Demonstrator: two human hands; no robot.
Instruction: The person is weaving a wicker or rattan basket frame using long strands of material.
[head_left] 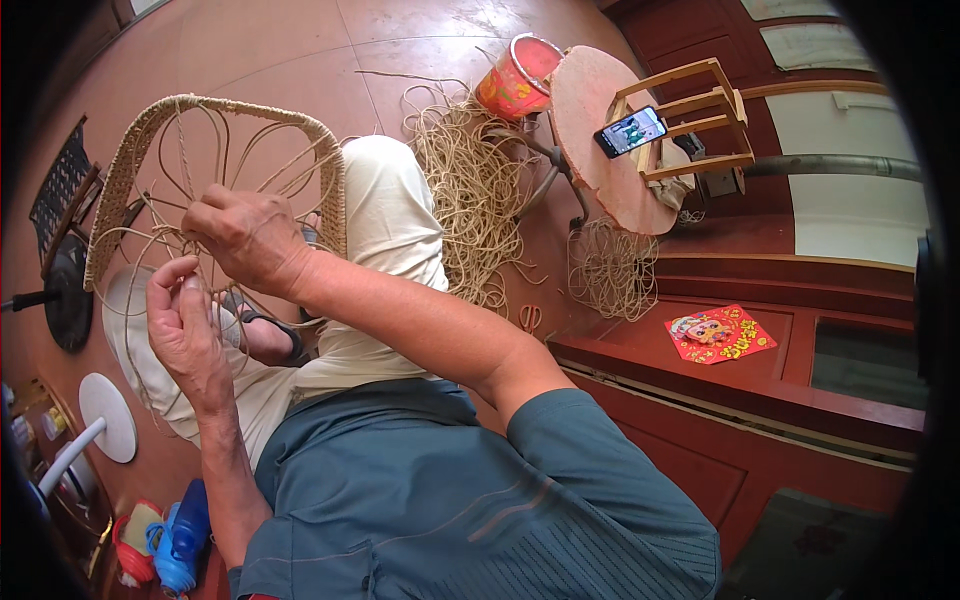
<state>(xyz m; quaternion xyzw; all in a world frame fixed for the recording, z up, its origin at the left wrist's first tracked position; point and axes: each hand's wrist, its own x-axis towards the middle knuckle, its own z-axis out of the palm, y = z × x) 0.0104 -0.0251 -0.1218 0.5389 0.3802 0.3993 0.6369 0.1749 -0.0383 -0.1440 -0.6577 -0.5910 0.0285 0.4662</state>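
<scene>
A woven straw-coloured frame [332,165] with rounded corners rests against my knees, its rim closely wrapped. Looped cords [228,150] run inward from that rim and gather at a tangled middle. My right hand [248,238] reaches across from the right and pinches the cord at this gathering point; the fingertips are partly hidden behind its own knuckles. Just below, my left hand [190,330] has thumb and forefinger closed on a strand, palm turned upward. Loose cord ends hang around both hands.
A large heap of cord [470,190] lies on the floor right of my knee, with scissors [530,318] nearby. Behind it stand a red bucket [530,68] and a round table [600,130] bearing a phone [630,132] and wooden rack [735,120]. Blue bottles [182,535] sit at lower left.
</scene>
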